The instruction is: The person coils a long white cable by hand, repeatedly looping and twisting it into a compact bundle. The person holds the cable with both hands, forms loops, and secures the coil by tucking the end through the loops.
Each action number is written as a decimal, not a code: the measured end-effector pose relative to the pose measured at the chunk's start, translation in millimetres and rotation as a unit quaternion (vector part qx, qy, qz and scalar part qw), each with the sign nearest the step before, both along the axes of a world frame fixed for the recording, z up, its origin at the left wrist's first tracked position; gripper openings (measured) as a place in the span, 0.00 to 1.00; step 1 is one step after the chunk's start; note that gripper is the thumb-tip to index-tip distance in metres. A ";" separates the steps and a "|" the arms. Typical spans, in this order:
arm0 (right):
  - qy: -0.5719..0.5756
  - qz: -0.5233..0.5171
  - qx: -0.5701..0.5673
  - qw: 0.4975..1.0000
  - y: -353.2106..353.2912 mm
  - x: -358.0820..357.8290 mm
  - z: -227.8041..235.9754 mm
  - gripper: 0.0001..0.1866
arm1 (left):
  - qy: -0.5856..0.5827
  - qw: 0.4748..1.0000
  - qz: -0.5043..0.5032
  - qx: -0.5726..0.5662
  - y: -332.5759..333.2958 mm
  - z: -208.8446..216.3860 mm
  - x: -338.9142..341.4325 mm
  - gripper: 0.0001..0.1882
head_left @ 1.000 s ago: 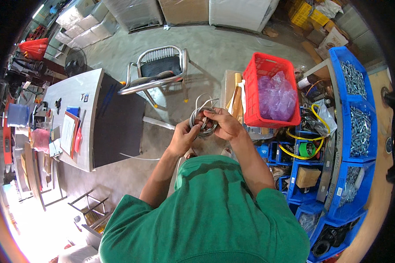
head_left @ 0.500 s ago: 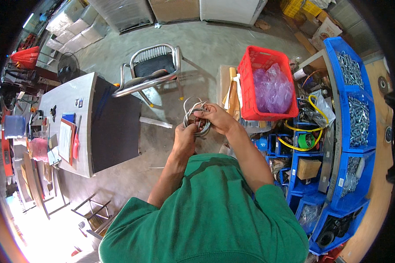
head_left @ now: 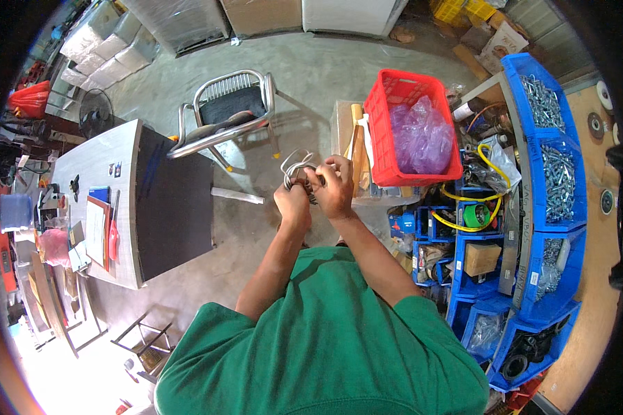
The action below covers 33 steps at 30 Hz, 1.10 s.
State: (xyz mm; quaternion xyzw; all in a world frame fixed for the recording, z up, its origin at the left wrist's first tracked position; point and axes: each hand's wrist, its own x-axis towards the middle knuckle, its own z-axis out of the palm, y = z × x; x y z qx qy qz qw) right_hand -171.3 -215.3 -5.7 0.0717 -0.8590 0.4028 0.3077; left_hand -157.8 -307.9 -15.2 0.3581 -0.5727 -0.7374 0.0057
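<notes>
A coiled bundle of thin white-grey cable (head_left: 292,167) is between my two hands, its loops rising above my left fist. My left hand (head_left: 293,202) is closed round the lower part of the coil. Close beside it, my right hand (head_left: 334,192) has bent fingers, with thumb and forefinger against the cable's right side and the other fingers curled above. The right part of the bundle is mostly hidden behind my fingers.
A metal-framed chair (head_left: 234,107) stands ahead, left of a red crate (head_left: 377,142) holding purple plastic bags. On the left is a desk (head_left: 128,200) with papers. Blue bins (head_left: 562,183) of screws line the right, near a yellow hose (head_left: 493,164).
My right hand has turned and drawn back toward me, its fingers now more raised and curled. My left hand has tightened into a fist round the coil. The view has shifted slightly.
</notes>
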 end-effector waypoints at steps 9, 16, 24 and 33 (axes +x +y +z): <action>-0.273 0.063 -0.067 0.958 6.7 19.0 -17.1 0.16 | 0.102 0.980 -0.066 -0.157 6.8 -12.7 -5.3 0.11; -0.442 0.138 -0.488 0.741 17.6 8.0 -4.3 0.09 | 0.147 0.938 -0.106 -0.297 17.5 -4.6 5.1 0.15; -0.437 0.135 -0.471 0.754 14.4 -6.1 -9.9 0.09 | 0.126 0.929 -0.145 -0.317 18.3 15.4 7.2 0.27; -0.588 0.228 -0.341 0.697 45.7 -47.0 12.5 0.09 | 0.116 0.971 -0.166 0.127 -6.0 8.8 -21.1 0.22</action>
